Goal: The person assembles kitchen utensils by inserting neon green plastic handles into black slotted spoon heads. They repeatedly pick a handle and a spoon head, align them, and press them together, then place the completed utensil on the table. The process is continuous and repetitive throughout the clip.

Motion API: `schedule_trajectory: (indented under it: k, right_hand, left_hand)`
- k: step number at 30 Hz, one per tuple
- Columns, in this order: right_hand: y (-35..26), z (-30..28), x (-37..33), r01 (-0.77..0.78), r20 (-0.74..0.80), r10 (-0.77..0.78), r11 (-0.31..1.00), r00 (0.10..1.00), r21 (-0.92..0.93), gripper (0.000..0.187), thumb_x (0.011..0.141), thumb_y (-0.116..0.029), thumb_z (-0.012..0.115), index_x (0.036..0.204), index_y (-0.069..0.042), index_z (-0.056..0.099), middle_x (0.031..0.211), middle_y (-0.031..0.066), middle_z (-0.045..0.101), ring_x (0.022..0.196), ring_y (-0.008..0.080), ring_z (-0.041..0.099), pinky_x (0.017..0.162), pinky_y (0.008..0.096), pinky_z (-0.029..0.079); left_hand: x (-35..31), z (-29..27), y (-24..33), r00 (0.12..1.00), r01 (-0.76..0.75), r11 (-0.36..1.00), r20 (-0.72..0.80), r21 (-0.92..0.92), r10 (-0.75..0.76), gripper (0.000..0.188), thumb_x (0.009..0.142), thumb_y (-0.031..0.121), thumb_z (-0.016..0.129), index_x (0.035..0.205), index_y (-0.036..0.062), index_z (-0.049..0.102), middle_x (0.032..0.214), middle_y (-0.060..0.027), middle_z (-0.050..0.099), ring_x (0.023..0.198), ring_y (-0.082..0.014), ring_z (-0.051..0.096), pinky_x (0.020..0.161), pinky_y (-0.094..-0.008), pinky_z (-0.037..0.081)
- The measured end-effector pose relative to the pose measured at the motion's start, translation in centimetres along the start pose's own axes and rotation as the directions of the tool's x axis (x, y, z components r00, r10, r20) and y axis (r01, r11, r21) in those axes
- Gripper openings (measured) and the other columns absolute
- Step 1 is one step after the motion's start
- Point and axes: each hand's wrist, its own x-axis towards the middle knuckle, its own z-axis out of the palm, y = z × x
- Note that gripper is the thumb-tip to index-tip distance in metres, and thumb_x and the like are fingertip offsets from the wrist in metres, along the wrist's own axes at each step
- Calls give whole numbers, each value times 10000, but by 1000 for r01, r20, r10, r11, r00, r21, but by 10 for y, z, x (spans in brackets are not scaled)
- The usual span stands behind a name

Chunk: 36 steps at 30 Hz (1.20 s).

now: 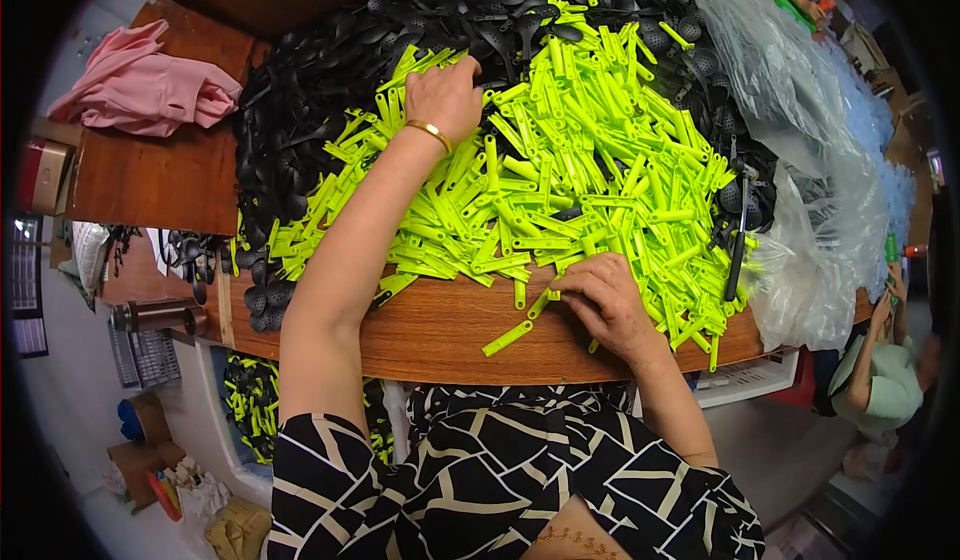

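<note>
as hands [443, 102] [606, 302] touch strips [590, 110], print [148, 357] blurs;

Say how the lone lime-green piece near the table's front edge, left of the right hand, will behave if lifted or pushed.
The lime-green piece probably feels stiff, since it looks straight, unbent. It is likely light, being slim and seemingly plastic. Lying flat on the wooden table, it would probably slide, not roll.

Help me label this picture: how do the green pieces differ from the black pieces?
The green pieces are slim strips, while many black pieces have rounded heads with holes. The green pieces spread toward the table's near edge; the black pieces lie mostly behind or beside them. Both lie in jumbled heaps.
</note>
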Motion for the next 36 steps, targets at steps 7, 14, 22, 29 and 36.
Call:
schedule_trajectory:
  k: [7, 14, 22, 29, 36]
  right_hand:
    - [-8, -1, 1, -19, -92, 29, 994, 995, 107, 244, 877, -7, 791, 1104, -90, 763, 1119, 90, 717, 1080, 301, 673, 999, 424, 498]
    - [-2, -3, 9, -204, -181, 362, 799, 914, 565, 180, 967, 19, 714, 1140, -4, 759, 1104, 132, 761, 1040, 284, 728, 940, 362, 557]
    - [-20, -50, 69, 31, -338, 28, 985, 941, 168, 238, 926, -8, 793, 1153, -75, 815, 1011, 96, 774, 943, 251, 736, 836, 337, 572]
    - [-39, -22, 56, -36, -17, 43, 956, 999, 290, 231, 908, -2, 801, 1125, -77, 828, 1025, 87, 778, 964, 243, 751, 853, 341, 593]
    - [-41, -19, 56, 5, 1, -6, 961, 1000, 275, 199, 872, -60, 845, 1065, -104, 827, 999, 81, 778, 936, 259, 754, 791, 364, 596]
  left_hand:
    - [7, -7, 1, 973, 164, 868, -68, -469, -221, 281, 922, 237, 818, 1198, 197, 782, 952, -15, 801, 920, -193, 718, 924, -394, 492]
    - [-90, -40, 11, 971, 237, 181, 228, -955, -71, 298, 1065, 134, 686, 1329, -3, 704, 1072, -4, 712, 947, -91, 685, 841, -240, 555]
    - [-191, -65, 68, 885, 449, -114, 423, -886, 194, 467, 1038, -3, 667, 1498, -18, 585, 1343, -67, 706, 1197, -138, 685, 1074, -302, 534]
    - [-236, -29, 96, 797, 594, -385, 580, -706, 165, 381, 1061, 99, 698, 1427, 51, 604, 1335, -27, 686, 1205, -135, 677, 1016, -304, 539]
    - [-277, -46, 86, 919, 372, -132, 385, -919, -86, 229, 1131, 136, 588, 1331, 26, 606, 1026, -108, 755, 879, -142, 724, 837, -271, 577]
